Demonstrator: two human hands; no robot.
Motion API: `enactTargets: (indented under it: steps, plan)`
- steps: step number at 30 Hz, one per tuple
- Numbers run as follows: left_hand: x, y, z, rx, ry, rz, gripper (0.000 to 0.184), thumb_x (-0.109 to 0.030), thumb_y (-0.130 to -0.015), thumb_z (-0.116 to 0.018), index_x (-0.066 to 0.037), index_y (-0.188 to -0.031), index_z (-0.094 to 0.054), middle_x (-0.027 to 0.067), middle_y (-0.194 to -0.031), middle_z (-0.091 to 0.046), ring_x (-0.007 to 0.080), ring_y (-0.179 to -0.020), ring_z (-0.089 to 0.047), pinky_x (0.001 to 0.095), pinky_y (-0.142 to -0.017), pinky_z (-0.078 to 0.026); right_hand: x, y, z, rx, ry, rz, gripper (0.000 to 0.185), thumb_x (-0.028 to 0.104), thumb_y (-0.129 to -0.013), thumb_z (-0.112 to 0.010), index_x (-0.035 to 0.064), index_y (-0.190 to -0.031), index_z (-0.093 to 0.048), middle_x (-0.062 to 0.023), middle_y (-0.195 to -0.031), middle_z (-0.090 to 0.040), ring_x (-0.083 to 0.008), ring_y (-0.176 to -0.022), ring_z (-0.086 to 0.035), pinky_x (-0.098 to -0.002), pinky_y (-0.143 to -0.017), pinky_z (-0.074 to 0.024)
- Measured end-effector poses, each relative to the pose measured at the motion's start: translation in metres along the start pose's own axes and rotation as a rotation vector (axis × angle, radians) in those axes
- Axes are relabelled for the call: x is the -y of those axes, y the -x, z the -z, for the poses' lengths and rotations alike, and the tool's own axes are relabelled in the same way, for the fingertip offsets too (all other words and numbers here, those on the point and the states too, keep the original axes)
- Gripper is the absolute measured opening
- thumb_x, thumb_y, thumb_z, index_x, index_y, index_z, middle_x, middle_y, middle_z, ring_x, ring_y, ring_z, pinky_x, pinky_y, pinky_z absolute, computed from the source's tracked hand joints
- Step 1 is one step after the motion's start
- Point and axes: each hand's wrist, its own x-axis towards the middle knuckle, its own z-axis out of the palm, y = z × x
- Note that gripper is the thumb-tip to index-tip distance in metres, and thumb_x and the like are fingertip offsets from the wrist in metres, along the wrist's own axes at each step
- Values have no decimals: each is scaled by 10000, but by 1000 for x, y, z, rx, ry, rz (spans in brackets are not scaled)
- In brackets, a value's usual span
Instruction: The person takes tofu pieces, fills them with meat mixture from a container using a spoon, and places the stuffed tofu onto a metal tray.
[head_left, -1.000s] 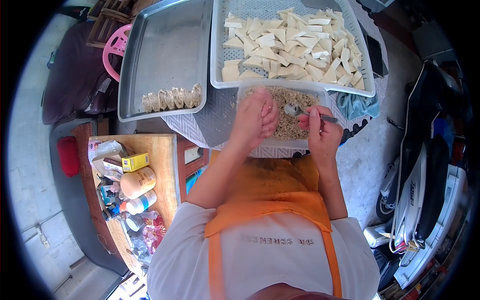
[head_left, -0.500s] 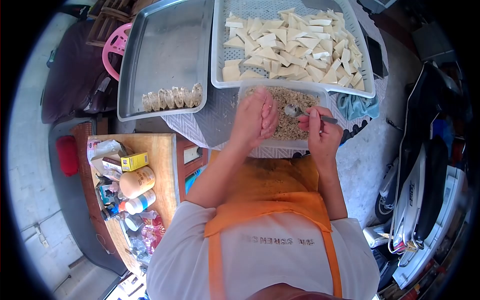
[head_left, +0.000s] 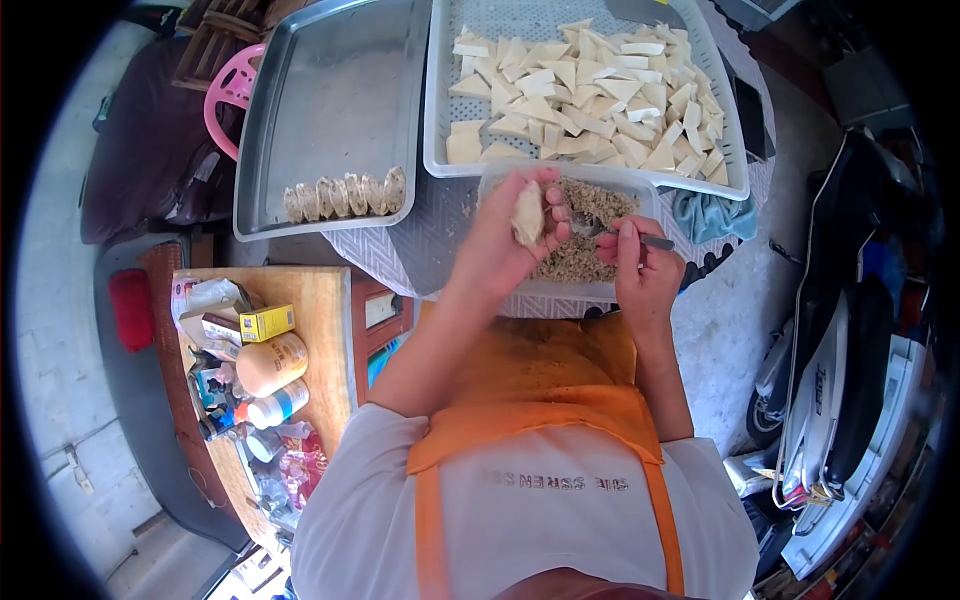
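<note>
My left hand [head_left: 492, 235] holds a pale tofu piece [head_left: 528, 214] in its curled fingers, over the left side of a clear plastic box [head_left: 580, 288]. In that box lies a brown, crumbly minced filling [head_left: 568, 262]. Between thumb and fingers, my right hand [head_left: 648, 275] grips a spoon [head_left: 655, 242] by its dark handle. The spoon's bowl is down in the mince and only partly visible. Behind the box, a white perforated tray [head_left: 740, 150] carries many cut tofu pieces [head_left: 590, 95]. On the left, a metal tray [head_left: 340, 100] holds a row of filled pieces [head_left: 350, 195] at its near edge.
A blue-green cloth [head_left: 715, 215] lies right of the box. Part of a flat grey blade shows at the perforated tray's far edge. A wooden side table [head_left: 325, 340] at left bears bottles and a yellow box [head_left: 267, 322]. A motor scooter [head_left: 835, 390] stands at right.
My left hand has turned and its fingers have loosened, so the tofu piece now shows. The spoon's bowl has dipped lower into the mince; my right hand stays about where it was.
</note>
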Motion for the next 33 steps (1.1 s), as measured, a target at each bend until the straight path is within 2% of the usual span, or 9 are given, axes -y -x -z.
enactTargets:
  steps: [2,5,8,14,17,20,23,29,33]
  plan:
    - [-1,-11,33,421,196,158,238,-273,-979,-454,-55,-953,-547,36,-806,-528,149,-710,-535,240,-643,-471,0,0,0,2,4,-15,167,61,-937,-516,-56,-874,-618,-101,-733,-664,-159,-633,-680,-253,-547,-541]
    - [-3,-13,43,598,226,177,360,-382,-1018,-327,-73,-899,-470,38,-830,-490,142,-671,-475,259,-651,-455,-1,0,0,-2,-2,-14,165,62,-937,-516,-54,-877,-618,-99,-728,-664,-160,-632,-680,-253,-550,-542]
    - [-1,5,-13,-163,-170,-99,323,-333,-1018,-350,-46,-1013,-499,50,-866,-514,155,-713,-504,278,-682,-465,-2,0,0,1,7,-14,161,63,-936,-517,-51,-884,-618,-99,-727,-664,-159,-629,-679,-253,-554,-543]
    - [-4,8,-29,-238,-308,-164,368,-275,-1016,-351,-14,-1252,-460,63,-892,-525,171,-746,-529,286,-694,-469,-2,1,0,2,13,-15,151,64,-934,-520,-46,-899,-617,-98,-720,-665,-157,-626,-679,-252,-550,-537]
    - [-2,7,-11,-106,-169,-90,311,-283,-1018,-342,-44,-1119,-512,47,-847,-508,143,-715,-510,252,-653,-456,-4,1,0,-4,8,-1,149,64,-934,-519,-43,-897,-615,-99,-712,-665,-157,-625,-680,-251,-548,-536]
    - [-7,-4,38,424,61,91,270,-282,-1018,-343,-80,-956,-511,26,-801,-487,137,-696,-488,252,-630,-443,-5,1,0,0,19,4,149,66,-934,-518,-41,-893,-613,-98,-706,-664,-158,-624,-681,-251,-548,-537]
    - [-12,2,24,374,58,106,263,-270,-1015,-360,-108,-833,-457,9,-762,-458,130,-654,-458,255,-594,-430,-4,1,-1,2,20,8,148,66,-934,-518,-39,-890,-613,-97,-703,-663,-159,-623,-681,-251,-547,-536]
    - [-5,7,-42,-242,-347,-256,258,-250,-1000,-405,-41,-1103,-516,52,-871,-552,172,-799,-563,283,-702,-496,-1,1,-1,2,34,-2,155,67,-934,-518,-41,-880,-615,-97,-703,-662,-158,-621,-681,-250,-542,-535]
    - [-14,11,-21,-124,-344,-239,334,-305,-1004,-392,-49,-1195,-488,65,-907,-568,178,-835,-571,279,-723,-497,0,1,0,10,43,-11,162,67,-934,-517,-43,-873,-619,-98,-707,-661,-155,-623,-679,-250,-547,-538]
